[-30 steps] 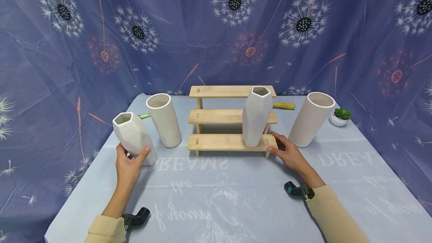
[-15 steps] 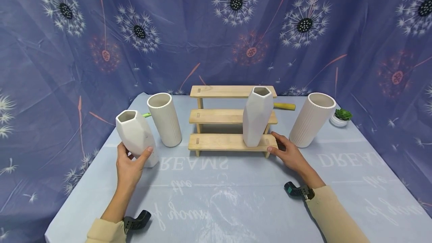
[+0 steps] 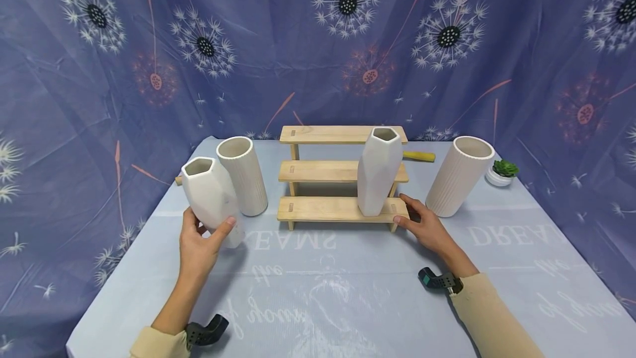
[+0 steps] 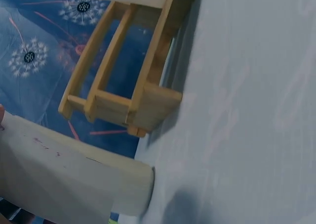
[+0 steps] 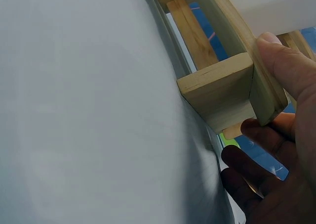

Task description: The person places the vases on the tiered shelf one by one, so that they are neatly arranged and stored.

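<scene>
My left hand [image 3: 202, 236] grips a white faceted vase [image 3: 211, 200] near its base and holds it tilted to the left. The left wrist view shows the vase's lower body [image 4: 74, 174] above the cloth. My right hand [image 3: 421, 225] holds the right end of the bottom step of a three-step wooden stand [image 3: 323, 209]. Its thumb [image 5: 286, 66] lies on the step's front edge and the fingers curl behind the end. A second faceted vase [image 3: 379, 173] stands upright on that bottom step, just left of my right hand.
A ribbed white cylinder vase [image 3: 242, 177] stands just behind the held vase, and another [image 3: 459, 175] stands right of the stand. At the far right sits a small potted plant [image 3: 502, 172]. A yellow-handled tool [image 3: 418, 156] lies behind the stand. Pale blue cloth [image 3: 348, 291] covers the table.
My left hand has carried the faceted vase to the right and toward me, so it now overlaps the left ribbed vase. The right hand and the stand have not moved.
</scene>
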A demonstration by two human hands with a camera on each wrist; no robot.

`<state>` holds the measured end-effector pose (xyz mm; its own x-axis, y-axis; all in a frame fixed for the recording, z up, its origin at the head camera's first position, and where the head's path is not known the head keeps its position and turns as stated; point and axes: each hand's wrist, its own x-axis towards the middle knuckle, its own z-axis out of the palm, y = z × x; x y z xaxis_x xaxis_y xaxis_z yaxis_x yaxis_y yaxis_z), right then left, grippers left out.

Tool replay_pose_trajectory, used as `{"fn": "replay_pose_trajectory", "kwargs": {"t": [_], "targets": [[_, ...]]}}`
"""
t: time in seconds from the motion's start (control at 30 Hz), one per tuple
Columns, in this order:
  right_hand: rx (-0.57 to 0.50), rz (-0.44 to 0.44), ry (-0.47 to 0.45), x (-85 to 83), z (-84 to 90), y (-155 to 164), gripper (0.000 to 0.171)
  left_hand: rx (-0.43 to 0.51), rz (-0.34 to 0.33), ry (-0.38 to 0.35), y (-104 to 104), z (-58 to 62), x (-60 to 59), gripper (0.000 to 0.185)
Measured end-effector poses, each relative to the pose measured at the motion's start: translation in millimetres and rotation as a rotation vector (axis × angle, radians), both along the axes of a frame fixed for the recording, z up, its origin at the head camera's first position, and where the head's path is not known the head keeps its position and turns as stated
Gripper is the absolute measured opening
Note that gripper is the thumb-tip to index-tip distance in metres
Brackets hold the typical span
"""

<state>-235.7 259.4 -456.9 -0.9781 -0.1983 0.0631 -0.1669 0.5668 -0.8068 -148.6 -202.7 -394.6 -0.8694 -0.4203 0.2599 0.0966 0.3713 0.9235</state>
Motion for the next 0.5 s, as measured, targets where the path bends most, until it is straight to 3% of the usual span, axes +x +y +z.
{"fn": "replay_pose_trajectory", "kwargs": {"t": [0.5], "targets": [[0.012, -0.005, 0.003, 0.4, -0.3, -0.2, 0.076, 0.03, -0.158, 0.005, 30.9, 16.5, -2.0, 0.069]]}}
